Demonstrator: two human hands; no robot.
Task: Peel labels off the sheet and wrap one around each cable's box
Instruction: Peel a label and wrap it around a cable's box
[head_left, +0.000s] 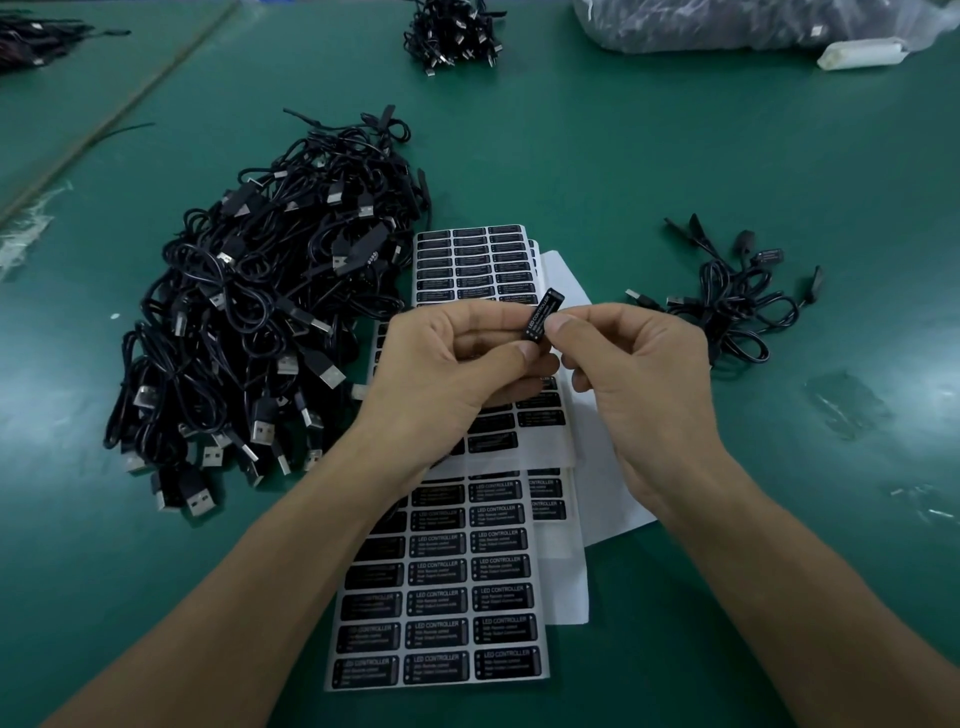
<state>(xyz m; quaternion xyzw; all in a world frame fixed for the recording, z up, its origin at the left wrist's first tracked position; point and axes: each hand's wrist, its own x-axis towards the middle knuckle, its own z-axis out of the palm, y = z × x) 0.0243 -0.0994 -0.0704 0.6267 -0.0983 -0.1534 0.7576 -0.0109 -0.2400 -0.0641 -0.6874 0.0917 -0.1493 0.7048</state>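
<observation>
Left hand (447, 364) and right hand (639, 364) both pinch one box (540, 314), held just above the label sheets (467, 597). Label is on it; wrap prob. near complete. Progress, my est.: early. Small cable pile (727, 306) right of sheets prob. done; large cable pile (260, 322) left of sheets prob. outstanding. Sheets mostly full.

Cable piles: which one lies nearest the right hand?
The small loose bunch on the right, just beyond the right hand pinching the box. The big heap lies left of the label sheets; another pile sits far off.
</observation>
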